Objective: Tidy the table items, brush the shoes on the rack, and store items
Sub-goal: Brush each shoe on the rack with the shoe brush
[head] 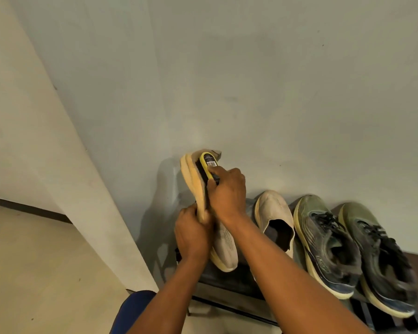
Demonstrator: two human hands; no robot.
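A beige slip-on shoe (225, 247) is lifted off the rack and turned on its side, heel up near the wall. My left hand (192, 233) grips it around the middle of its cream sole (191, 179). My right hand (227, 191) holds a yellow and black shoe brush (206, 166), whose bristles lie against the upper part of the sole. The matching beige shoe (275, 218) stands on the rack top (227, 283) just to the right.
Two grey-green laced sneakers (323, 244) (381, 259) stand further right on the dark rack against the pale wall. A white pillar (65, 165) rises on the left, with beige floor (34, 273) below. A blue-clad knee (133, 309) shows at the bottom.
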